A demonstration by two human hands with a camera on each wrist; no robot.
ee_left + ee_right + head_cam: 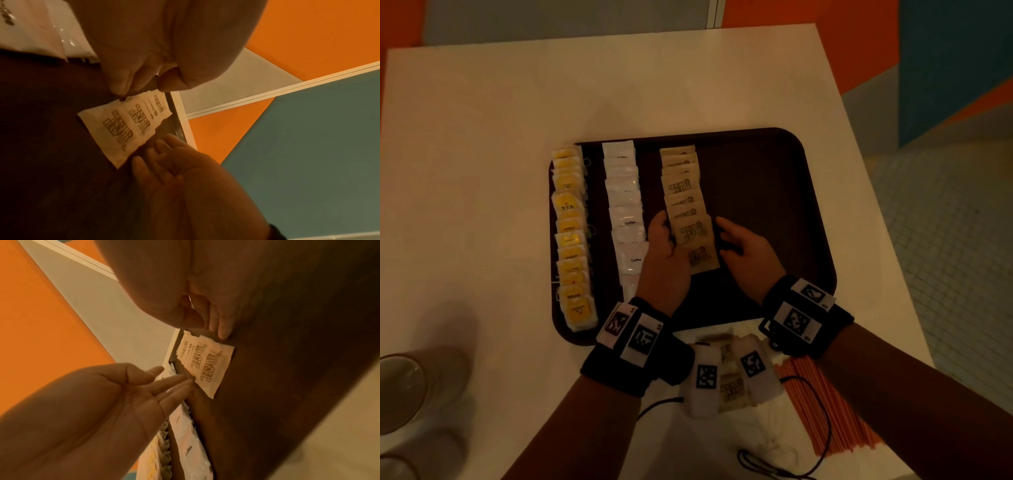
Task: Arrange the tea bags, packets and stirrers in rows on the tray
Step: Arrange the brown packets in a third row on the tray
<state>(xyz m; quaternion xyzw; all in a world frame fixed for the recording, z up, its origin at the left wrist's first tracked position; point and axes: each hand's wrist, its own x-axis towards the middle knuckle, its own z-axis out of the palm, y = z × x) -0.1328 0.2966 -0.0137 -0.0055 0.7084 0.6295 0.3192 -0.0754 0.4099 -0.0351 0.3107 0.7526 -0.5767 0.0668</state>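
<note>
A: Status on the tray [774, 164]?

B: Three rows down, all overlapped like shingles. Yellow tea bags [571, 233] along the tray's left edge, white coffee packets [625, 212] next, brown sugar packets [685, 205] near the tray's middle. Right part of the tray is bare.

A: Hands?

B: Both at the near end of the sugar row. Left hand [666, 253] on the row's left side, fingers straight, tips at the packet edges. Right hand [746, 253] on the right side, fingers loosely extended just beside the nearest packet. Neither is gripping anything. Looks like squaring up the row from both sides.

A: What's left?

B: Orange stirrers [825, 407] lie off the tray, on the white table [517, 120] near the tray's front right corner. A few loose sugar packets [729, 387] sit there too, just in front of the tray, partly hidden by the wrist gear.

A: Handling notes?

B: My read: sugar packets are light, thin paper, slightly floppy, and slide easily on the tray. Nudge at the edges with flat fingertips; pinch a corner or short edge to lift one. Push too hard and the overlap skews. Stirrers are thin, stiff, probably roll; take them as a bundle around the middle.
</note>
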